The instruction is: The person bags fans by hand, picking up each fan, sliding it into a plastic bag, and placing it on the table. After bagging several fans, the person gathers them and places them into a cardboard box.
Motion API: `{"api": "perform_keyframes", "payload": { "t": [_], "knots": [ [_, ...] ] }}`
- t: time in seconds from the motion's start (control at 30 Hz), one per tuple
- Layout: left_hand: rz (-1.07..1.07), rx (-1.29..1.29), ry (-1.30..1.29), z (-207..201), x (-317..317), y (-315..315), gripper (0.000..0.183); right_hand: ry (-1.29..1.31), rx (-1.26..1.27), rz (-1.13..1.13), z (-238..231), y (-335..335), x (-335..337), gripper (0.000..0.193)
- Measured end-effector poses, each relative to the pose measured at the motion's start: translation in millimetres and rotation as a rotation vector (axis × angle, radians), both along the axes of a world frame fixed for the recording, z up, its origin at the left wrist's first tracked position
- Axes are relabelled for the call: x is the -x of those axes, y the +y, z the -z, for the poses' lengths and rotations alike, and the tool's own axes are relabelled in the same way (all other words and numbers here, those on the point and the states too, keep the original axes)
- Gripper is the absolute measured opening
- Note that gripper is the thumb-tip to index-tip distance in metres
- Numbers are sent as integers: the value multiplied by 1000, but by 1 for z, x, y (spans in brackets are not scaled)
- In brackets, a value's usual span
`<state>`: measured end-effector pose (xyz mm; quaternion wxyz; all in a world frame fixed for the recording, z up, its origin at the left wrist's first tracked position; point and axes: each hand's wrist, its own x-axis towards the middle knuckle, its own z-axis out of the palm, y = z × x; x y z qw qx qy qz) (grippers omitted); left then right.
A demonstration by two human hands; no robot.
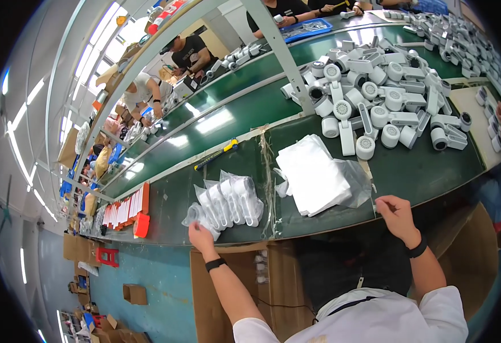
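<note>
Several grey-white handheld devices in clear plastic bags [231,200] lie side by side on the green bench, left of centre. At their near-left end, my left hand [201,235] has its fingers closed on the edge of the leftmost bagged device [198,215]. A stack of white sheets or flat bags [313,177] lies in the middle, with clear plastic [354,186] along its right side. My right hand [398,217] is at the bench's front edge, right of this stack. Its thumb and fingers are pinched together; what they hold, if anything, is too small to make out.
Unbagged devices with round vented heads [370,91] form a large heap at the back right. A yellow-and-blue cutter [216,155] lies behind the bagged row. Orange-and-white boxes [127,208] stand left. A metal post [282,54] rises behind; co-workers [193,55] sit across the conveyor [204,123].
</note>
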<state>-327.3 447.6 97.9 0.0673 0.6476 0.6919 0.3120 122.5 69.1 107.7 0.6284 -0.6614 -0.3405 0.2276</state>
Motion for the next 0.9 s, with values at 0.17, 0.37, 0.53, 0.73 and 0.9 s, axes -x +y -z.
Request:
{"api": "perform_keyframes", "payload": {
  "t": [0.17, 0.37, 0.53, 0.73, 0.9],
  "knots": [
    [-370, -47, 162, 6, -13, 9, 70, 45, 66, 86, 18, -2, -20, 17],
    [-227, 195, -153, 8, -16, 4, 66, 42, 71, 140, 45, 0, -30, 18],
    [-272, 256, -247, 1, -17, 3, 54, -1, 84, 174, 49, 2, -32, 19],
    [-245, -80, -37, 9, -29, 6, 48, -79, 104, 220, 45, 3, -30, 20],
    [58, 84, -295, 16, 24, 38, 44, -75, 79, 224, 37, 10, -22, 20]
  ]
}}
